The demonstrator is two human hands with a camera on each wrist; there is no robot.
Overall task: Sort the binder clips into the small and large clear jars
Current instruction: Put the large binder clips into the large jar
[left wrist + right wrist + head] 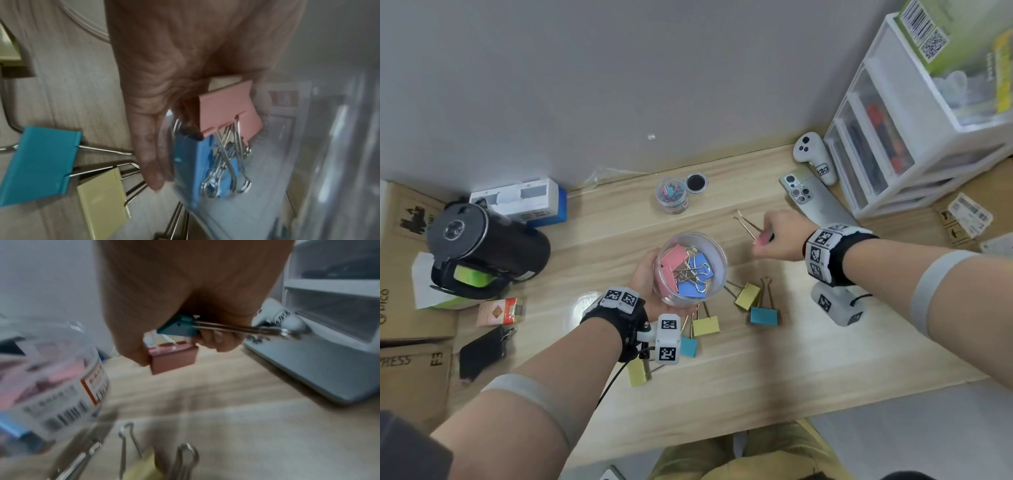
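Note:
My left hand [643,274] grips the large clear jar [717,260] above the table; the jar holds pink and blue binder clips [226,110]. To its right, my right hand [777,240] pinches a pink clip [172,360] together with a teal clip [179,327], their wire handles sticking out. The small clear jar [672,195] of small clips stands open at the back, its lid [695,182] beside it. Loose large clips lie near the front: yellow [747,296], teal [763,315], yellow [705,325], teal [688,346], yellow [637,371].
A phone [815,202] and a white controller [813,157] lie by a white drawer unit [893,137] at the right. A black kettle [482,246], boxes and a black pouch [482,349] crowd the left. A clear round lid [585,308] lies under my left wrist.

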